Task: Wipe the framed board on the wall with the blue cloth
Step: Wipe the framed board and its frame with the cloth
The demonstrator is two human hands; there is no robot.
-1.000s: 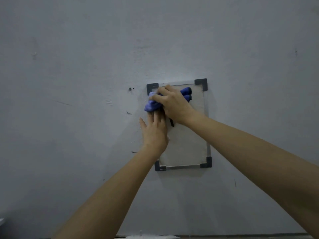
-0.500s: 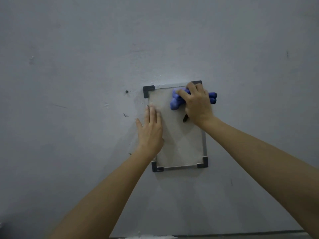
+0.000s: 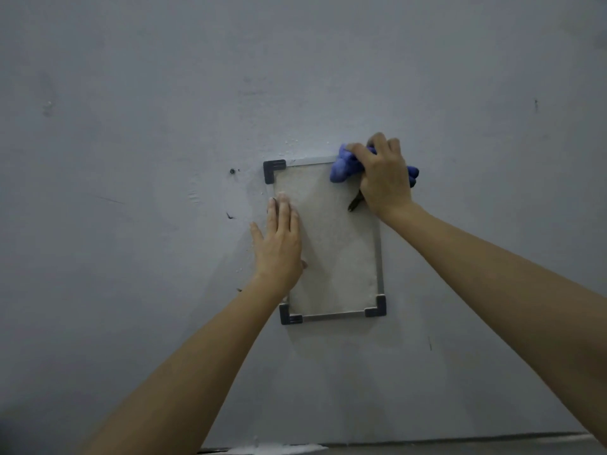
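With left hand [image 3: 279, 244] flat on board [image 3: 338, 241] and right hand [image 3: 384, 178] clenched round blue cloth [image 3: 343, 169] at top corner, sweep down evenly.

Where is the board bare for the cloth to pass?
Free: centre and lower right of the framed board, between the left hand and its right edge. Crowded: top right corner, where the right hand grips the blue cloth.

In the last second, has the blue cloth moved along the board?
Yes. The blue cloth, gripped by the right hand, went rightward along the top edge of the framed board: from beside the top-left corner bracket to over the top-right corner.
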